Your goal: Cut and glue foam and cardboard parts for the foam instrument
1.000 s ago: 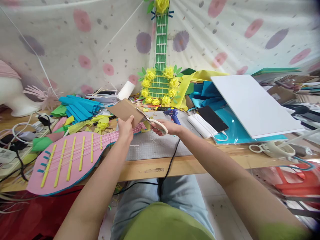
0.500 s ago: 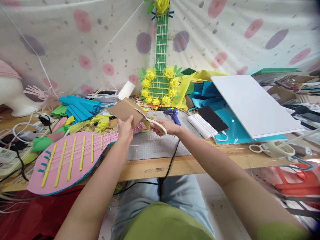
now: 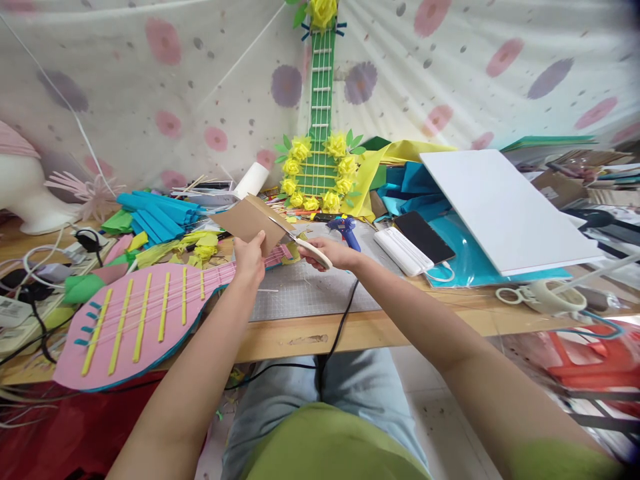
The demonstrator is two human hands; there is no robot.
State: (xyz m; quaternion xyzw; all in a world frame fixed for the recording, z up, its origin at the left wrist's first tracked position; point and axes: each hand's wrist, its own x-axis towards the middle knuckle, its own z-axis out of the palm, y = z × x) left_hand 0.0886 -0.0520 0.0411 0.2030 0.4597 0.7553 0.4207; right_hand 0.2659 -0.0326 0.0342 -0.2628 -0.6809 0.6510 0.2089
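My left hand (image 3: 250, 259) grips a piece of brown cardboard (image 3: 240, 220) by its lower edge, thumb on top. In my right hand (image 3: 327, 253) is a pair of scissors (image 3: 314, 252) with cream handles. The scissor blades lie across the right part of the cardboard, pointing up and left; how far they are parted is too small to tell. Under my left forearm lies a pink paper guitar (image 3: 135, 320) with yellow strips and strings; its neck runs behind my hands. A grey cutting mat (image 3: 300, 293) is beneath my hands.
A green paper guitar (image 3: 320, 167) edged with yellow flowers leans upright at the back. Right of my hands lie a blue glue gun (image 3: 345, 232), a white power bank (image 3: 403, 251), a black phone (image 3: 424, 237) and a white board (image 3: 505, 207). Blue crepe paper (image 3: 160, 217) lies left.
Both hands, the cardboard and the scissors stay almost where they were. The whole view has shifted very slightly.
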